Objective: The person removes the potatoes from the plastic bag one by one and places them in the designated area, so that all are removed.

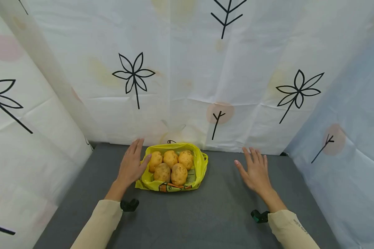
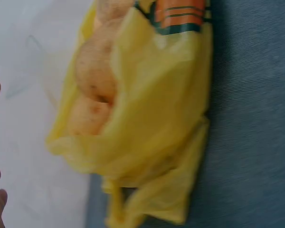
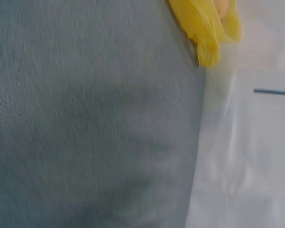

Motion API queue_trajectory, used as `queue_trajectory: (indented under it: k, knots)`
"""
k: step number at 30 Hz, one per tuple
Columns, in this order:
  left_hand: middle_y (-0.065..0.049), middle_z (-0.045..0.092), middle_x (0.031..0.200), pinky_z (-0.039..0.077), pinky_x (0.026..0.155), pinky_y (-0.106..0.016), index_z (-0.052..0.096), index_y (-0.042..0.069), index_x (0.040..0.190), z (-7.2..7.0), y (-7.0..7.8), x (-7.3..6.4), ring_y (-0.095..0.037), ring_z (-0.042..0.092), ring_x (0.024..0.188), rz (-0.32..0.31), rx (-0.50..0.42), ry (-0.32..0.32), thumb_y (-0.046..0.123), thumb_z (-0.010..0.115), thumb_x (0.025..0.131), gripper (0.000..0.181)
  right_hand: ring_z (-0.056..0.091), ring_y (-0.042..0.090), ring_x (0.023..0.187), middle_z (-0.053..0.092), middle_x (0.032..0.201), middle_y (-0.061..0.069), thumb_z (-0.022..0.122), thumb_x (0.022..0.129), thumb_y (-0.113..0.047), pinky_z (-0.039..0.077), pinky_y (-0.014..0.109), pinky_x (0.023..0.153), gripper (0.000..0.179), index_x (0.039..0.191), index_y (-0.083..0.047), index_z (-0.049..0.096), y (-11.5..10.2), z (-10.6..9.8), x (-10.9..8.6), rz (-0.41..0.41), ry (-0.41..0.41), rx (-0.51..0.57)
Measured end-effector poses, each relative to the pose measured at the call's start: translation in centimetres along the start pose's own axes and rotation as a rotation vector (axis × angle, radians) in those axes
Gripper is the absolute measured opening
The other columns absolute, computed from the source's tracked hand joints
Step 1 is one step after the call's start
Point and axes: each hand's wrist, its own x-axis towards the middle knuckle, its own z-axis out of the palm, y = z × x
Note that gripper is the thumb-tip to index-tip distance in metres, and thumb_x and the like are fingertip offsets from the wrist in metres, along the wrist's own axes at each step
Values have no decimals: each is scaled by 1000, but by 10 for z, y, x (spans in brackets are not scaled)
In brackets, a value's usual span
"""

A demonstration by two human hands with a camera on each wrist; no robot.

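A yellow plastic bag (image 1: 202, 173) with its mouth spread wide sits at the back of the dark grey table. Several potatoes (image 1: 170, 158) lie inside it, and some show in the left wrist view, where the bag (image 2: 156, 104) fills the middle. Close by the bag's left side is my left hand (image 1: 132, 166), fingers extended and holding nothing; whether it touches the plastic I cannot tell. My right hand (image 1: 256, 173) is over the table well to the right of the bag, its fingers spread and holding nothing. Only the bag's edge (image 3: 204, 28) appears in the right wrist view.
The grey table (image 1: 180, 221) ends at the back against a white curtain (image 1: 187, 117) with plant drawings. More printed curtain hangs along the left side (image 1: 28, 155) and the right side (image 1: 349, 166). Dark wrist devices (image 1: 129, 205) sit below both hands.
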Motion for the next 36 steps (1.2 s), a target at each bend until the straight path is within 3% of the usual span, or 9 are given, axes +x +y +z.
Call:
queue_trajectory:
  k: [4,8,13,19,25,32,36]
  knots:
    - [-23,30,160,30,108,-69,23,10,163,12,-8,-15,-47,33,142,-68,-100,-11,41,57,103,75,33,52,138,41,148,31,59,103,-34,19,71,111,61,151,2,43,-11,7,-6,-28,7,67]
    - [-24,31,159,29,106,-71,24,12,163,24,-15,-28,-48,32,142,-128,-163,-13,41,57,103,74,42,50,132,47,143,30,62,102,-29,34,68,103,58,149,1,45,-26,16,-12,-8,-35,127]
    - [-23,36,157,27,107,-72,30,10,160,35,-22,-40,-47,34,141,-154,-217,1,39,59,103,71,52,44,124,53,138,25,71,97,-23,46,63,94,58,147,-1,49,-47,29,-16,13,-89,204]
    - [-24,37,156,25,108,-72,32,6,159,48,-33,-48,-48,35,141,-166,-266,-17,36,56,104,68,59,38,115,59,130,18,75,93,-16,51,55,90,57,144,-3,53,-77,45,-17,-21,-112,345]
    - [-21,32,161,24,112,-67,26,11,162,58,-44,-55,-45,31,145,-171,-366,-64,34,53,107,66,59,38,113,59,128,21,74,94,-15,51,54,90,56,144,-4,53,-107,60,-14,-64,-162,472]
    - [-19,35,160,25,111,-66,29,17,162,61,-46,-58,-44,34,144,-170,-418,-40,30,52,107,61,57,42,114,53,138,22,73,95,-20,50,56,92,59,147,-4,50,-132,83,-7,-78,-226,582]
    - [-18,39,158,27,110,-66,31,20,162,63,-48,-58,-44,38,141,-177,-396,-35,31,51,108,59,57,42,105,51,134,24,73,95,-21,50,55,83,60,148,-4,49,-143,96,-5,-74,-251,599]
